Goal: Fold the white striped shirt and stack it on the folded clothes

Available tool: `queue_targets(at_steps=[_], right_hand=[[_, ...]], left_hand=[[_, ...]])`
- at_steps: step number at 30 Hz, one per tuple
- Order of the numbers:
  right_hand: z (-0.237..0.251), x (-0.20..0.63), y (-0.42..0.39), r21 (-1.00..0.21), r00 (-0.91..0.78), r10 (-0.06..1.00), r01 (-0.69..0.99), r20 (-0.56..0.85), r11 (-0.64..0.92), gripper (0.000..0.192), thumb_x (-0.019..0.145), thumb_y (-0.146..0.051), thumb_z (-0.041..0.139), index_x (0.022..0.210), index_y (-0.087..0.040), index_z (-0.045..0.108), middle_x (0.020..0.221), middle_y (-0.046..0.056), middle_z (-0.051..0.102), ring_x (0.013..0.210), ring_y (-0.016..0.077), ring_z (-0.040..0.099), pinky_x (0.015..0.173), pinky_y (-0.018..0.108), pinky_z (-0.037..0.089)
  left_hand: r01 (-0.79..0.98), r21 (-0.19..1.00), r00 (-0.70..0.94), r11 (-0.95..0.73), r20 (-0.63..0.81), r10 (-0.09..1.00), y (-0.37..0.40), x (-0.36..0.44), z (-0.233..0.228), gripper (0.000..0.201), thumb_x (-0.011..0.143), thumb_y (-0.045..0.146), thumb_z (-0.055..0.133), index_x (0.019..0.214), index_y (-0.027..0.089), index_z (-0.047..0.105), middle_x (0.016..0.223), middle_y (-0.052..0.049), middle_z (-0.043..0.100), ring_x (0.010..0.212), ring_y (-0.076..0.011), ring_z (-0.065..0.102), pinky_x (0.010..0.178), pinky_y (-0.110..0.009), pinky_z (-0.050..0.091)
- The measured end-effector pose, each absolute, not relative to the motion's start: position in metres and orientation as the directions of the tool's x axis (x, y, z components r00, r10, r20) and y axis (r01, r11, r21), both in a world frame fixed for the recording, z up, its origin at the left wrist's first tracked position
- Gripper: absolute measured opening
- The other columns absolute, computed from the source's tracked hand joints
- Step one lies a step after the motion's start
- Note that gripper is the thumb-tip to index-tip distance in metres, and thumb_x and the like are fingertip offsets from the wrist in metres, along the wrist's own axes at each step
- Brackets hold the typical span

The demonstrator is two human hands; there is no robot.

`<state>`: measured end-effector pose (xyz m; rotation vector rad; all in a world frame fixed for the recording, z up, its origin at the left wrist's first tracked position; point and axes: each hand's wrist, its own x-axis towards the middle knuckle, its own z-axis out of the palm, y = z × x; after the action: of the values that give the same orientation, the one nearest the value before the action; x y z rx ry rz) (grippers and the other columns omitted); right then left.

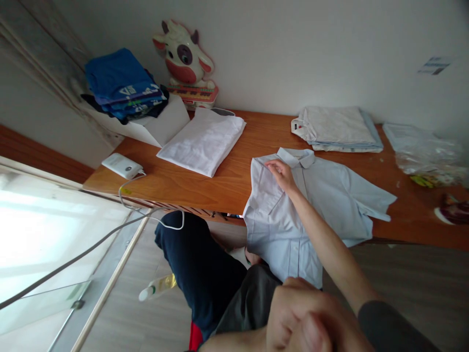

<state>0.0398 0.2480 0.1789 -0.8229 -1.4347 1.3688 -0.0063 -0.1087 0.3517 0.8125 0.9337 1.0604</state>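
Observation:
A light blue short-sleeved shirt [330, 195] lies spread face up on the wooden table [227, 181], its lower part hanging over the front edge. My right hand [281, 174] reaches in from the lower right and rests on the shirt's left shoulder, just below the collar, fingers spread on the cloth. My left hand [306, 318] is close to the camera at the bottom, blurred, fingers curled, just below the shirt's hanging hem. Whether it grips anything is not visible.
A folded white shirt [203, 139] lies at the back left, beside a stack of blue clothes [120, 85] and a cow toy [185, 56]. More folded shirts [337, 128] and plastic bags [425, 151] lie at the right. A white device [122, 166] trails a cable. A bottle [157, 287] lies on the floor.

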Motion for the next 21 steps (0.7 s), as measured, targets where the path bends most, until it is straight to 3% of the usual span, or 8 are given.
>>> queue_targets(at_steps=[3,6,8,12,14,16,18,21], right_hand=[[0.18,0.039,0.246,-0.979,-0.326,0.924,-0.103,0.201,0.176,0.012,0.09,-0.04,0.084,0.093,-0.029,0.083,0.107,0.003,0.078,0.118,0.026,0.066,0.115,0.043,0.05],[0.178,0.038,0.246,-0.945,-0.402,0.867,0.017,0.293,0.327,0.014,0.09,-0.043,0.084,0.101,-0.033,0.083,0.116,0.003,0.076,0.125,0.0281,0.063,0.126,0.05,0.041],[0.175,0.035,0.245,-0.904,-0.468,0.816,0.078,0.338,0.42,0.02,0.089,-0.043,0.085,0.106,-0.035,0.083,0.126,0.003,0.075,0.133,0.0299,0.06,0.132,0.054,0.034],[0.173,0.03,0.24,-0.799,-0.583,0.717,0.18,0.383,0.573,0.038,0.091,-0.045,0.081,0.128,-0.035,0.078,0.151,0.004,0.065,0.148,0.0338,0.051,0.136,0.058,0.027],[0.172,0.029,0.237,-0.695,-0.64,0.673,0.29,0.371,0.658,0.049,0.099,-0.046,0.069,0.146,-0.032,0.067,0.164,0.005,0.055,0.157,0.0335,0.043,0.138,0.058,0.023],[0.172,0.028,0.235,-0.536,-0.701,0.642,0.428,0.312,0.728,0.059,0.107,-0.046,0.052,0.163,-0.027,0.052,0.174,0.006,0.042,0.164,0.0315,0.032,0.139,0.057,0.019],[0.171,0.027,0.234,-0.376,-0.741,0.629,0.528,0.236,0.762,0.064,0.111,-0.044,0.04,0.171,-0.022,0.038,0.179,0.007,0.032,0.168,0.0299,0.024,0.139,0.057,0.016],[0.17,0.027,0.234,-0.243,-0.768,0.617,0.574,0.171,0.782,0.068,0.112,-0.045,0.033,0.174,-0.018,0.03,0.181,0.007,0.027,0.169,0.0299,0.022,0.139,0.056,0.014]], left_hand=[[-0.524,0.795,0.244,0.307,-0.206,0.948,-0.078,0.014,0.32,0.102,0.091,0.098,0.015,0.063,0.019,0.073,0.045,-0.002,0.047,0.042,-0.0117,0.046,0.052,-0.028,0.035],[-0.59,0.78,-0.071,0.209,-0.307,0.949,-0.051,0.022,0.262,0.088,0.1,0.088,0.028,0.061,0.018,0.064,0.044,0.002,0.04,0.044,-0.01,0.036,0.053,-0.028,0.029],[-0.533,0.838,-0.336,0.12,-0.339,0.878,-0.042,0.018,0.22,0.077,0.102,0.082,0.04,0.065,0.017,0.061,0.05,0.003,0.041,0.05,-0.0101,0.035,0.054,-0.027,0.029],[-0.314,0.949,-0.714,0.007,-0.241,0.657,-0.038,-0.003,0.155,0.052,0.102,0.07,0.057,0.091,0.019,0.063,0.086,-0.002,0.062,0.081,-0.0163,0.058,0.075,-0.027,0.047],[-0.228,0.974,-0.778,-0.002,-0.181,0.602,-0.034,-0.014,0.137,0.046,0.101,0.065,0.064,0.115,0.021,0.064,0.118,-0.006,0.066,0.113,-0.0216,0.062,0.101,-0.033,0.049],[-0.202,0.979,-0.791,-0.01,-0.157,0.591,-0.026,-0.023,0.127,0.052,0.097,0.063,0.069,0.129,0.023,0.06,0.135,-0.009,0.061,0.131,-0.0242,0.058,0.116,-0.038,0.042],[-0.223,0.974,-0.804,-0.028,-0.167,0.571,-0.017,-0.03,0.123,0.053,0.096,0.062,0.071,0.129,0.023,0.059,0.134,-0.008,0.06,0.129,-0.0236,0.059,0.117,-0.039,0.042],[-0.285,0.958,-0.804,-0.038,-0.217,0.553,-0.008,-0.038,0.125,0.045,0.095,0.061,0.072,0.114,0.022,0.06,0.113,-0.004,0.063,0.107,-0.0186,0.062,0.101,-0.032,0.048]])
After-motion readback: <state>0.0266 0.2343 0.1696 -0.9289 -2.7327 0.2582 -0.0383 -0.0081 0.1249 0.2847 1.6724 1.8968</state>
